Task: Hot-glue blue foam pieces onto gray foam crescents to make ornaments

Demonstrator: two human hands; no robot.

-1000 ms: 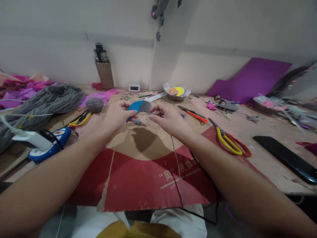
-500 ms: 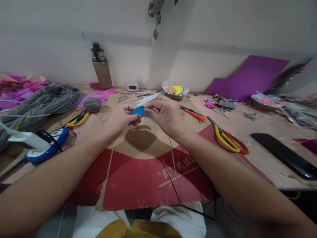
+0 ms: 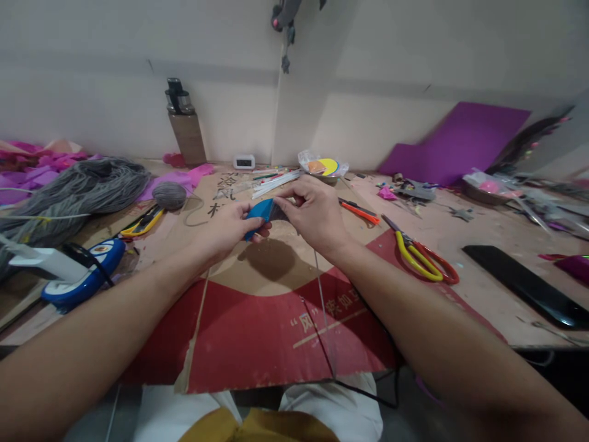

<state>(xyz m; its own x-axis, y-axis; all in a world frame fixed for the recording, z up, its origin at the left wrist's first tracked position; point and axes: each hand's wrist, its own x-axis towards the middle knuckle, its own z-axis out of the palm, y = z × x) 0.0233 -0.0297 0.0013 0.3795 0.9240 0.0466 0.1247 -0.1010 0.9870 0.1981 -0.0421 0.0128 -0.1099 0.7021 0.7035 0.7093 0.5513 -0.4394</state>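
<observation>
Both my hands meet over the middle of a flattened cardboard sheet (image 3: 257,319). My left hand (image 3: 230,228) pinches a small blue paper piece (image 3: 259,212) from below. My right hand (image 3: 311,212) is closed over its right side, fingers curled on a dark grey part that is mostly hidden. The piece is rolled up between the two hands, just above the cardboard.
Yellow-handled scissors (image 3: 421,256) lie to the right, an orange cutter (image 3: 359,210) behind them. A black flat object (image 3: 524,285) sits far right. Grey yarn (image 3: 73,193), a yarn ball (image 3: 169,195) and a blue device (image 3: 78,276) are at left. A bottle (image 3: 184,126) and purple sheet (image 3: 464,144) stand by the wall.
The blue and grey piece was spread flat like a half disc; my right hand has moved left over it and curled it into a roll between both hands.
</observation>
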